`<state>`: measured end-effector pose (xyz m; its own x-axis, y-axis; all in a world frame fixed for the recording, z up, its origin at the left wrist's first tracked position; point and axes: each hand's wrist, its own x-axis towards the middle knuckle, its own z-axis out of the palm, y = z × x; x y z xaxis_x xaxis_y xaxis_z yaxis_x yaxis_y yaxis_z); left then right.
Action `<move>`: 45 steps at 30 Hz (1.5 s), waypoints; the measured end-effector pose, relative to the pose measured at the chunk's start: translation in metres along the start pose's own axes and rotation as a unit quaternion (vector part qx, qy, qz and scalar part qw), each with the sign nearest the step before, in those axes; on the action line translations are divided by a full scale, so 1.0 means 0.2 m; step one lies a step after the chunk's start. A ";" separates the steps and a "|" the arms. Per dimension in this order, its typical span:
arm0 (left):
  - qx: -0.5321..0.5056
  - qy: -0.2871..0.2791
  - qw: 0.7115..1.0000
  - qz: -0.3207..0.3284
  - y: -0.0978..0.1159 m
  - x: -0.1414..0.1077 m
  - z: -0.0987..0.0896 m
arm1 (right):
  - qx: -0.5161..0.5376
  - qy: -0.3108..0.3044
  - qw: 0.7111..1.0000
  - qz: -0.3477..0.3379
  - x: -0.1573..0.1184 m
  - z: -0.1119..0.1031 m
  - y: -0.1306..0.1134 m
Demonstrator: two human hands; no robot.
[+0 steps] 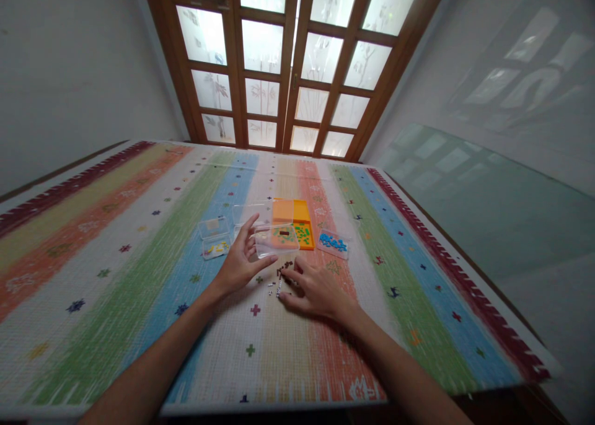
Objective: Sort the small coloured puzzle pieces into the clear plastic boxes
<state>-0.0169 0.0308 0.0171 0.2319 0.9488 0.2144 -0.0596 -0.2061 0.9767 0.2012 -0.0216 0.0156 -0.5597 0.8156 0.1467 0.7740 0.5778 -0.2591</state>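
My left hand (238, 265) grips the left side of a clear plastic box (277, 246), fingers behind it and thumb in front. A brown piece (284, 233) shows in or through the box, and its clear lid (248, 213) stands open behind. On the cloth just in front lie several small brown pieces (285, 265) and white pieces (270, 285). My right hand (316, 287) rests over these with index finger and thumb apart, their tips touching or close to the pieces. Whether its curled fingers hide any piece, I cannot tell.
Behind the clear box sits an open orange case (304, 211) with green pieces (303, 233). To the right is a clear box of blue pieces (333, 242); at left, an open one with yellow pieces (216, 248). A striped cloth (139, 276) covers the table.
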 end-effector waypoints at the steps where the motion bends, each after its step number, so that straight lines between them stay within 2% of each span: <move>1: 0.001 -0.001 1.000 0.002 0.00 0.00 0.00 | 0.002 0.001 1.000 -0.002 0.00 0.00 0.00; 6: 0.000 -0.005 1.000 0.007 0.00 0.00 0.00 | 0.014 0.009 1.000 0.008 0.02 0.00 -0.01; 15: -0.008 -0.011 1.000 0.009 0.00 0.00 0.00 | 0.009 -0.016 0.999 0.030 0.05 -0.01 -0.03; 23: -0.003 -0.005 1.000 0.000 0.00 0.00 0.00 | 0.023 0.019 0.999 0.037 0.02 -0.03 0.06; 31: -0.012 -0.009 1.000 0.006 -0.01 0.00 -0.01 | 0.032 -0.013 0.999 0.032 -0.01 -0.02 0.08; 45: -0.007 -0.007 1.000 0.010 -0.01 0.00 0.00 | 0.052 -0.020 0.998 0.029 0.00 -0.01 0.07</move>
<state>-0.0166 0.0317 0.0144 0.2442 0.9409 0.2347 -0.0775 -0.2224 0.9719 0.2130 -0.0127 0.0139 -0.5278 0.8446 0.0898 0.7716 0.5210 -0.3649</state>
